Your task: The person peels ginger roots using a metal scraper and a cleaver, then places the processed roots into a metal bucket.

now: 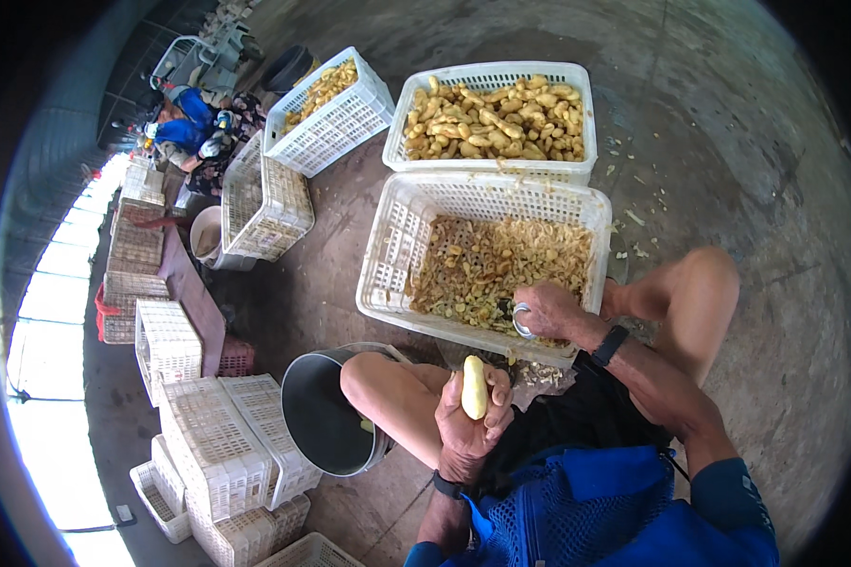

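Note:
My left hand (456,433) is closed around a smooth, pale yellow oblong vegetable (475,387), held upright in front of my lap. Over the near right corner of a white slatted crate of peelings (378,274), my right hand (550,312) grips a small tool with a silvery curved part (522,321) and a dark end. Its exact kind is partly hidden by my fingers. Brown and greenish peelings (501,255) lie in that crate. Just behind it, another white crate (584,123) is heaped with yellow-brown oblong vegetables (501,118).
A grey bucket (326,416) leans by my left knee, with something pale inside. Stacked white crates (217,444) stand at the left. Another crate of yellow vegetables (331,123) is farther back, near a person in blue (187,123). Scraps (636,217) dot the concrete floor.

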